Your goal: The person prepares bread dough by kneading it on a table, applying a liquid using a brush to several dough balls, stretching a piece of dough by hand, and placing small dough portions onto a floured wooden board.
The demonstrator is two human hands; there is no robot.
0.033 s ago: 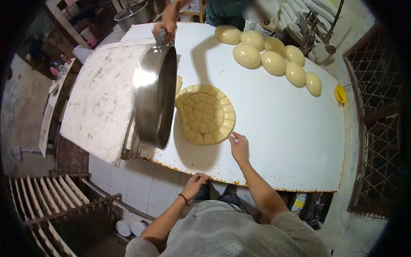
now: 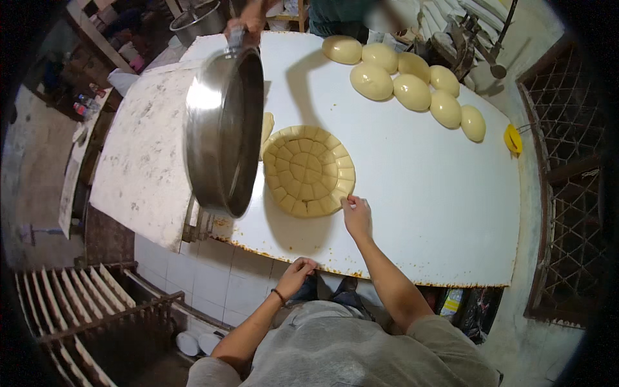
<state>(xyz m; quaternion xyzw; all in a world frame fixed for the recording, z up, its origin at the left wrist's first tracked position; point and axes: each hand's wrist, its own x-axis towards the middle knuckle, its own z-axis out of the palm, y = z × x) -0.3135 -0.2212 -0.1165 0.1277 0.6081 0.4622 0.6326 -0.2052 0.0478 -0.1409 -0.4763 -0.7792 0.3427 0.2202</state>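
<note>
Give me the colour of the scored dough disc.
The dough disc is pale yellow; head view.

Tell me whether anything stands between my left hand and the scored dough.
Nothing visible does: only tabletop lies between the left hand and the dough. The pan, held by another person's hand, is off to the left; the right hand is at the dough's lower right edge.

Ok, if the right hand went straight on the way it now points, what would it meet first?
The right hand would likely meet the scored round dough first, at its lower-right edge; the two look very close, though whether they touch is unclear.
</note>
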